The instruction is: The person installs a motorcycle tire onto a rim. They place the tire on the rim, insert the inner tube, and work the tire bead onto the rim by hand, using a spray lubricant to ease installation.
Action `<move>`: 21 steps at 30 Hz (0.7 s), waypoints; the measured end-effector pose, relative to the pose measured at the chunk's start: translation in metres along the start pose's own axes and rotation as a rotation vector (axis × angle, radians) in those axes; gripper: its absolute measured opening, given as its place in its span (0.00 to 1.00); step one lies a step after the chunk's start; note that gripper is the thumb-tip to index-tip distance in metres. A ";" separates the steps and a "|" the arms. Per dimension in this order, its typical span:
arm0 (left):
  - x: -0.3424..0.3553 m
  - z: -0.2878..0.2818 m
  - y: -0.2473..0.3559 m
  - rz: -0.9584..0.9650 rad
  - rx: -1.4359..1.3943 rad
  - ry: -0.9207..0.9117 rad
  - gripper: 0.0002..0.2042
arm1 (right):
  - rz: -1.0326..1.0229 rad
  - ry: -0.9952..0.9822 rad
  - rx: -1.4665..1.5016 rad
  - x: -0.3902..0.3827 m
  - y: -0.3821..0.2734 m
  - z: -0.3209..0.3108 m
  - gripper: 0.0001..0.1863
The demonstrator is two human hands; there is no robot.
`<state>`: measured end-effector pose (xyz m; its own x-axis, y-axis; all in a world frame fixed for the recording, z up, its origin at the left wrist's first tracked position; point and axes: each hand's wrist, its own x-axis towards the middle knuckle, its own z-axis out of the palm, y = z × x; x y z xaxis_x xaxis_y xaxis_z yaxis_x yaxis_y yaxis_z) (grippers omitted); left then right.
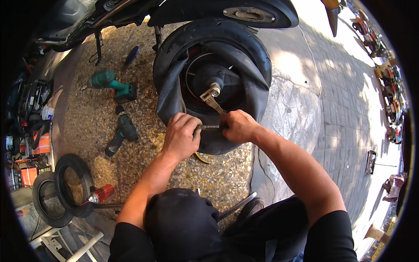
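A scooter wheel with a black tyre [209, 32] is in front of me, its hub and a metal arm [213, 101] at the centre. A limp black inner tube [171, 89] bulges out of the tyre and sags over its near side. My left hand [181, 134] is closed, fingers pinching at the near part of the tube. Just to its right, my right hand [239, 126] is curled into a fist against the same part. A thin, light metal piece [211, 128] spans the gap between them; its kind is unclear, and my fingers hide its ends.
Two green cordless drills [114, 85] [123, 130] lie on the speckled floor to the left. Loose tyres [61, 183] and a red canister [104, 194] are at lower left. Scooter bodywork [262, 12] overhangs the wheel's far side. Grey paving [345, 113] runs along the right.
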<state>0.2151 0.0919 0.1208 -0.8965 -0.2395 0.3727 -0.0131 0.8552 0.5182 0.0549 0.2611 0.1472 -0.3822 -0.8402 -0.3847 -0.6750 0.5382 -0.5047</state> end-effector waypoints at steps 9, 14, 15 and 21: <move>0.018 0.004 -0.056 -1.126 -1.134 0.198 0.22 | 0.067 -0.042 0.464 0.035 -0.037 0.018 0.25; 0.012 -0.004 -0.084 -1.247 -1.279 0.091 0.15 | 0.376 0.240 1.075 0.075 -0.068 0.039 0.22; 0.015 -0.006 -0.080 -1.220 -1.279 0.071 0.15 | 0.429 0.318 1.152 0.080 -0.071 0.042 0.22; 0.038 -0.037 -0.065 -1.220 -1.314 -0.028 0.13 | 0.410 0.449 1.504 0.101 -0.095 0.072 0.05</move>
<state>0.1981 0.0101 0.1294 -0.6572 -0.3731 -0.6549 -0.2935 -0.6736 0.6783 0.1261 0.1299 0.1005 -0.6975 -0.4369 -0.5680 0.6042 0.0677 -0.7939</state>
